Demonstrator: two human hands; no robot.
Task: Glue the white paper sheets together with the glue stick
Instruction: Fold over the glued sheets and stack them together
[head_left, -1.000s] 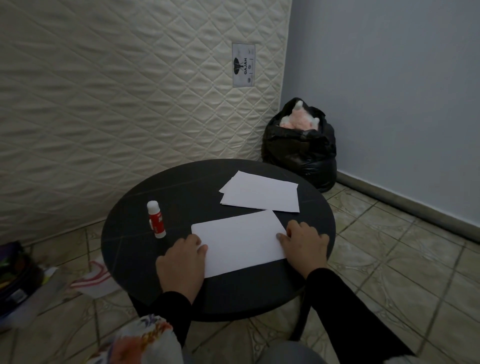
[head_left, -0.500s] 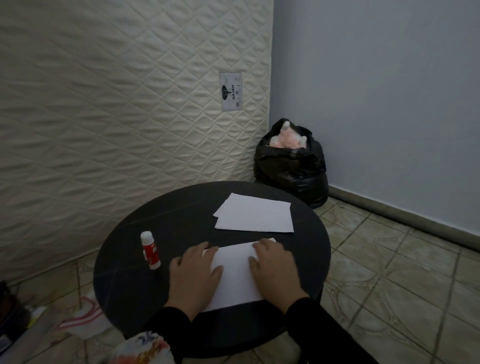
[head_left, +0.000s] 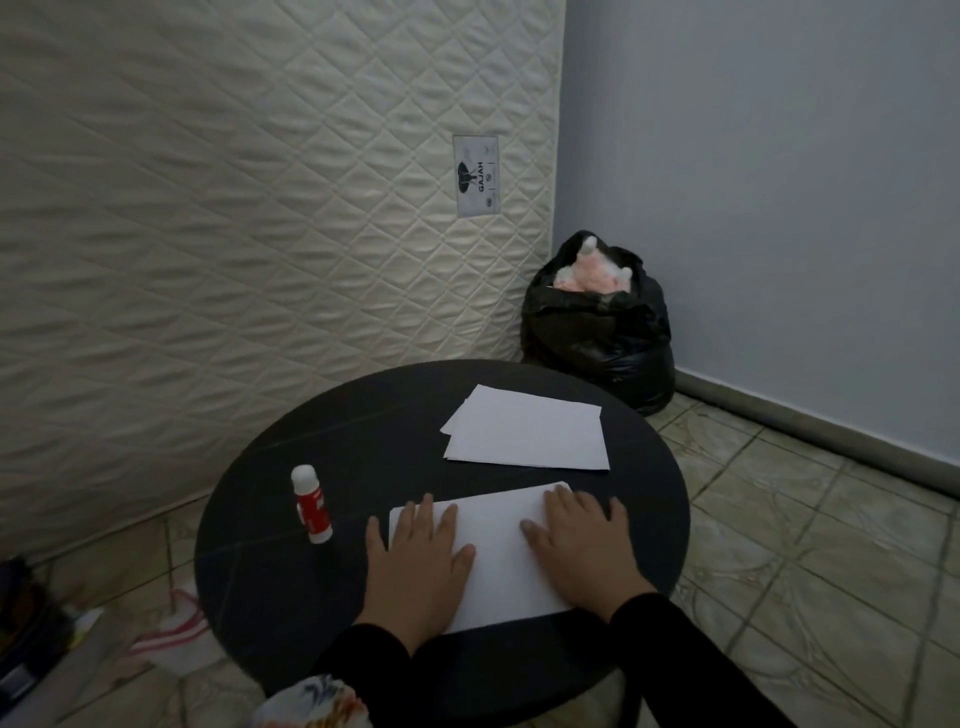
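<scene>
Round black table (head_left: 270, 519): left hand (head_left: 415, 561) and right hand (head_left: 582, 545) flat, fingers spread, pressing near paper sheet (head_left: 493, 551); next likely needs capped glue stick (head_left: 310, 503).

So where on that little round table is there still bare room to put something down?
Bare patches on the table: the far left, behind the glue stick, and the near left edge. The right half is crowded: the paper stack, then the near sheet under the left hand and right hand.
</scene>
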